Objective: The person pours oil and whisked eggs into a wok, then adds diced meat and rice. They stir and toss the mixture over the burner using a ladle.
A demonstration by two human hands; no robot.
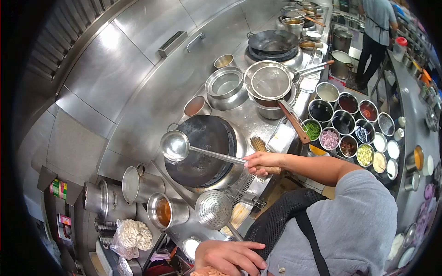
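My right hand [262, 163] is wrapped round the handle of a long steel ladle [216, 155]. The ladle's bowl hangs over the left rim of a dark wok [202, 133] on the burner. At the bottom of the view, my left hand [230, 256] lies with its fingers stretched out near my apron. A pinkish-orange thing, perhaps a cloth, shows under its wrist side; I cannot make out what it is. Just above that hand is the handle of a perforated skimmer [213, 209], resting on the counter.
A wire strainer [268, 80] sits over a pot right of the wok. A bamboo brush [258, 144] lies beside the burner. Several seasoning tins [343, 122] stand at right. A pot of brown liquid [164, 212] is at left. Another person [375, 37] stands at the back.
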